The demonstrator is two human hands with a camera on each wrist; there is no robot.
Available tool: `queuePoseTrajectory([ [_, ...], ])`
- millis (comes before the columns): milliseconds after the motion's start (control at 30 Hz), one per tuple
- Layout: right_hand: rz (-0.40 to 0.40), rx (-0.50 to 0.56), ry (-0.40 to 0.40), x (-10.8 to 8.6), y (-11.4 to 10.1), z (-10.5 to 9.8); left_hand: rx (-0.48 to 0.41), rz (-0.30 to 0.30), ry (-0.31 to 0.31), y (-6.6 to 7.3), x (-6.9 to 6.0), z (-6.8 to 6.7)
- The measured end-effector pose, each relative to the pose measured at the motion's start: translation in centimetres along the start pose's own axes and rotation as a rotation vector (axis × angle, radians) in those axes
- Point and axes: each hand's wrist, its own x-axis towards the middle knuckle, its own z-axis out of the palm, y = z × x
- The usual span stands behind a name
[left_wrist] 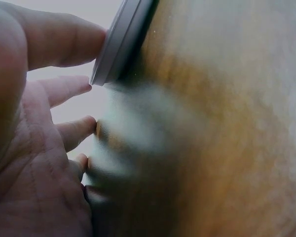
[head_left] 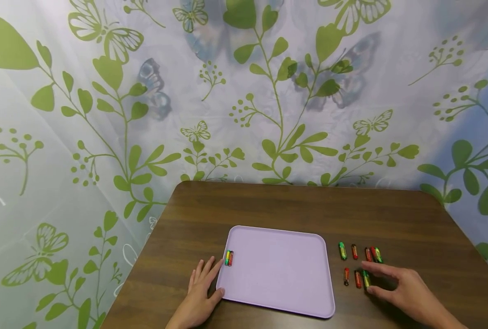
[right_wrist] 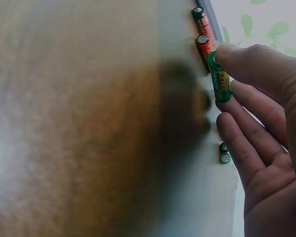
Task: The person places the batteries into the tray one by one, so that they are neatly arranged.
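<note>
My left hand (head_left: 200,294) is spread at the left edge of a lilac tray (head_left: 276,274), thumb on its near left corner. The left wrist view shows the thumb against the tray rim (left_wrist: 116,44), other fingers reaching out almost straight. Inside the tray, by its left wall, two batteries (head_left: 229,258) lie side by side, one green and yellow, one red. To the right of the tray my right hand (head_left: 408,290) pinches a green battery (right_wrist: 220,81) between thumb and fingertips, end to end. Beside it lie two red-and-black batteries (head_left: 358,279).
Behind the right hand, a row of several green and red batteries (head_left: 354,252) lies on the brown wooden table (head_left: 309,203). A leaf-and-butterfly patterned curtain (head_left: 227,91) hangs along the table's far edge and left side.
</note>
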Motion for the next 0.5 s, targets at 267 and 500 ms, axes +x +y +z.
queuePoseTrajectory([
  [267, -0.056, 0.041, -0.007, 1.1, -1.2, -0.7, -0.005, 0.008, -0.006, 0.0, -0.1, -0.1],
  [500, -0.087, 0.069, -0.013, 3.0, -3.1, -0.5, 0.002, 0.006, -0.01, -0.1, 0.0, 0.0],
])
